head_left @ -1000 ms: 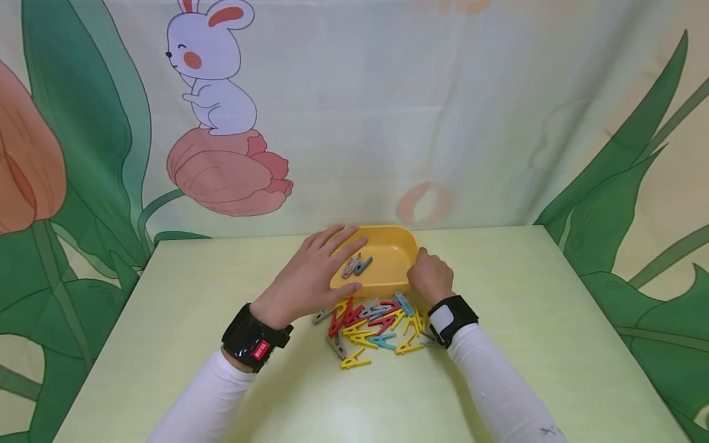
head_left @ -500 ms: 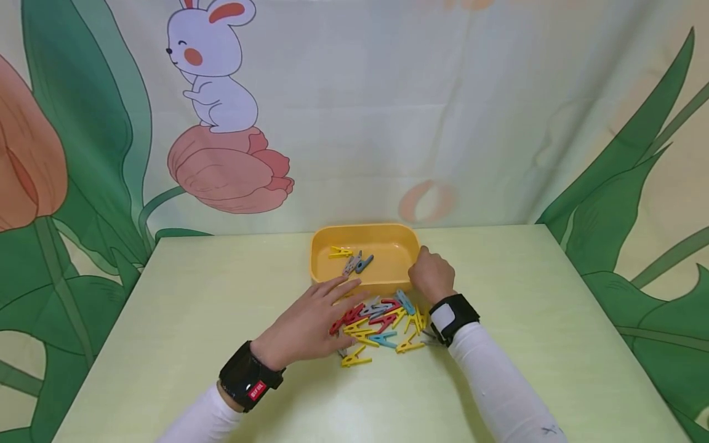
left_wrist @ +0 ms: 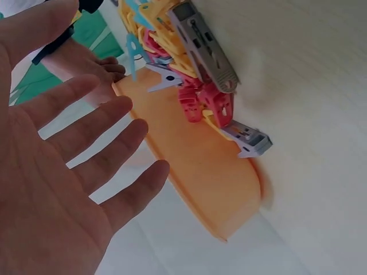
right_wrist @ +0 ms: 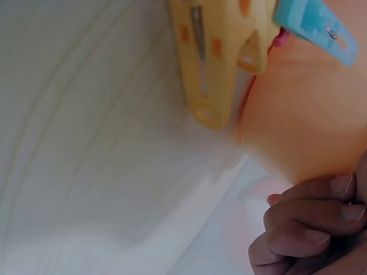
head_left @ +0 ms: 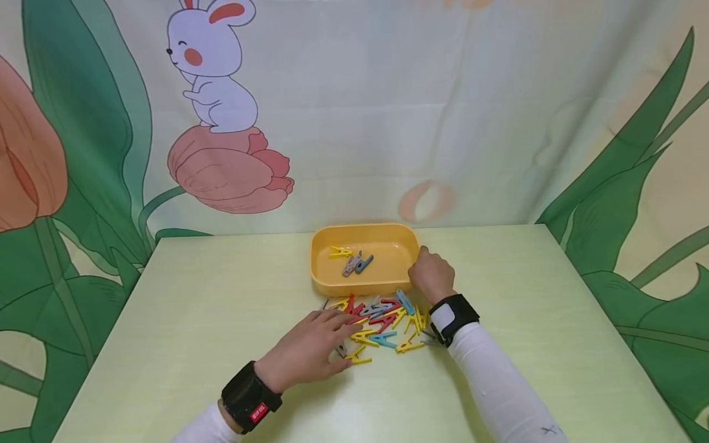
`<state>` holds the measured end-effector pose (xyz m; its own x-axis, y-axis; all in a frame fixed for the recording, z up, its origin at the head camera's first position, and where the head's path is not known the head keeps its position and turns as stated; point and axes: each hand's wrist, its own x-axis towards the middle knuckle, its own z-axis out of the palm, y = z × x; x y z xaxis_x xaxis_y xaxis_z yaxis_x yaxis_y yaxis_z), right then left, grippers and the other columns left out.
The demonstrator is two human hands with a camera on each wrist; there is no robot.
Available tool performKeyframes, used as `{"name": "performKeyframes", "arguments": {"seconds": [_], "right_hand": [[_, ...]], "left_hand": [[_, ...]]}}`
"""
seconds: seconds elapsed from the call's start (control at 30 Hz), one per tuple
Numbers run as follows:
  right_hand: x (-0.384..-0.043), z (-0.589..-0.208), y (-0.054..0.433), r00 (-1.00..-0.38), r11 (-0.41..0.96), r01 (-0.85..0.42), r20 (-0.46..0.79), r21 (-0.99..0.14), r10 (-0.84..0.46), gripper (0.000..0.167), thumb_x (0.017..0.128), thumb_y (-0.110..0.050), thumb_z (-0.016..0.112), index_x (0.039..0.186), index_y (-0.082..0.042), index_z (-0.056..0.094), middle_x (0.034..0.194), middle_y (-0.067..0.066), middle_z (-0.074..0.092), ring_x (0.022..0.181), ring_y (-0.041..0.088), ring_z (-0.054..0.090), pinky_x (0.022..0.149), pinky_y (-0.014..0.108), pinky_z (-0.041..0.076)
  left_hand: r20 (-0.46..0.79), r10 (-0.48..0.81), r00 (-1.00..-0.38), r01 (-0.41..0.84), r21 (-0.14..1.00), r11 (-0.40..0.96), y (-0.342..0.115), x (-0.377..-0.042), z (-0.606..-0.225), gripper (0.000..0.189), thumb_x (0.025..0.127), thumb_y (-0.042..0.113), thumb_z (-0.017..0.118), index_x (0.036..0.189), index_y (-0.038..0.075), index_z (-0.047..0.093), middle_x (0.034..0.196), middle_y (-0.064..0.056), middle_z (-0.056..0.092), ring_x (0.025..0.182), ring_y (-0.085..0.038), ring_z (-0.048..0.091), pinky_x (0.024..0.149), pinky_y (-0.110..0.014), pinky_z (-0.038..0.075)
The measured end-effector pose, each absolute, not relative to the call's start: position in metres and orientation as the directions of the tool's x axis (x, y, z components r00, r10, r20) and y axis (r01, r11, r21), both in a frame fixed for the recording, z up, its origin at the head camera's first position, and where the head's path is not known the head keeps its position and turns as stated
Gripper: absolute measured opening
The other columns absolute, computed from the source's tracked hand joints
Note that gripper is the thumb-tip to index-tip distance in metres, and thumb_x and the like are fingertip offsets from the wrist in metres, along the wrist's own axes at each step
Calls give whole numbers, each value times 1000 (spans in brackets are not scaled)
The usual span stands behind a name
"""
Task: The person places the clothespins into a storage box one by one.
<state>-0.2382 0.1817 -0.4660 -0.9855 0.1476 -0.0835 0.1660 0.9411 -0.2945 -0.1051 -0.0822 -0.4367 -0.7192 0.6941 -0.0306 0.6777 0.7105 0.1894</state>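
A yellow plastic tray (head_left: 393,258) stands at the table's far side. Inside lie a yellow clothespin (head_left: 340,253), a grey clothespin (head_left: 349,266) and a blue-grey clothespin (head_left: 364,264). My right hand (head_left: 432,275) grips the tray's right end, its fingers (right_wrist: 304,215) curled at the rim. In front of the tray spreads a pile of red, yellow, blue and grey clothespins (head_left: 382,338). Over the pile's left edge hovers my left hand (head_left: 310,347), palm bare and fingers (left_wrist: 109,132) spread apart in the left wrist view. It hides part of the pile.
The pale table (head_left: 526,295) extends to both sides of the tray. Behind its far edge hangs a printed curtain (head_left: 360,135) with a rabbit and flowers. One yellow clothespin (right_wrist: 209,109) lies near my right wrist.
My left hand has drawn back from over the tray toward me, down to the pile. The tray's left end and the yellow clothespin in it are now uncovered. My right hand keeps its place.
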Motion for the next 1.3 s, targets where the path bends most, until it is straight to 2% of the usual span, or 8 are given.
{"name": "performKeyframes", "arguments": {"seconds": [0.2,0.43,0.7,0.87,0.97,1.1,1.3], "right_hand": [[-239,-468,182,-985,939,169,-86,-300,150,32,94,-22,56,118,0,54,81,12,62,67,24,59,55,32,43],[-240,-467,180,-984,938,176,-85,-298,157,31,94,-22,57,117,-1,54,81,12,62,68,25,59,56,33,43],[-239,-466,179,-984,938,173,-84,-301,154,30,95,-22,57,117,-1,54,81,12,61,69,25,59,57,33,43],[-238,-466,178,-983,938,181,-91,-296,161,31,95,-22,57,117,-1,54,82,12,61,69,25,59,57,33,43],[-238,-466,179,-983,937,181,-94,-299,160,31,95,-22,56,118,-1,53,82,12,62,69,25,59,58,33,43],[-238,-466,180,-983,936,177,-92,-304,156,31,95,-22,56,118,-1,53,82,12,62,69,25,59,57,33,43],[-239,-468,182,-985,936,172,-88,-309,152,30,94,-21,56,117,-1,54,81,12,61,68,24,59,56,33,43]], "left_hand": [[-107,688,-718,658,217,721,-81,-107,-449,55,87,42,71,137,23,57,143,-4,55,138,-28,46,113,-54,35],[-96,701,-707,678,194,709,-83,-107,-456,52,87,37,73,135,24,59,136,-1,60,132,-25,52,110,-53,38],[-83,696,-713,680,161,716,-85,-109,-465,45,87,32,73,130,22,63,125,0,66,115,-19,62,97,-44,50],[-70,697,-714,681,166,714,-86,-109,-468,37,86,20,75,122,22,68,115,2,67,108,-17,63,90,-39,53],[-53,696,-716,681,169,713,-87,-108,-468,26,84,13,75,109,20,72,101,4,66,94,-13,62,82,-34,53],[-34,701,-713,688,163,708,-86,-107,-469,11,84,12,75,92,18,72,82,8,56,74,-6,50,66,-26,46],[-22,695,-719,683,160,712,-86,-107,-471,4,85,14,74,87,18,72,76,10,52,69,-5,44,61,-23,41]]}}
